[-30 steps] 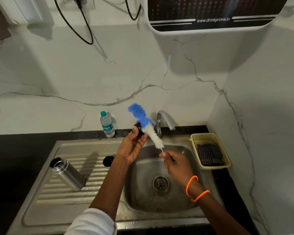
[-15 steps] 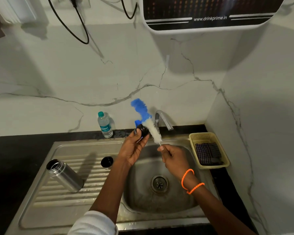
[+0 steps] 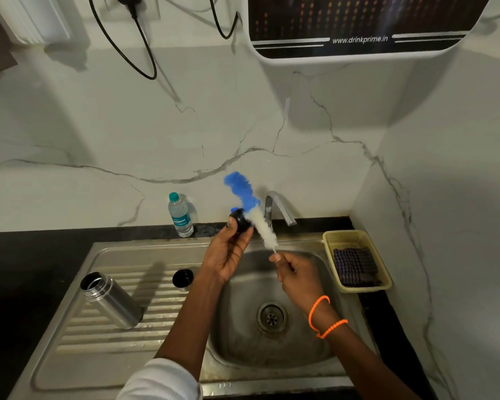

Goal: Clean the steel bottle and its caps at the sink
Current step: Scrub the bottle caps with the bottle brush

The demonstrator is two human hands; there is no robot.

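Steel bottle on drainboard, plastic bottle behind, tap beside brush

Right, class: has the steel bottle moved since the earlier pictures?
No. The steel bottle sits on the same ridges of the drainboard, equally far left of the loose black cap.

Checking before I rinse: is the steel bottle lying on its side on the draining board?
No, the steel bottle stands upright, mouth open, on the draining board.

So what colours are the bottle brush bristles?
Blue at the tip, white nearer the handle, on the bottle brush; head view.
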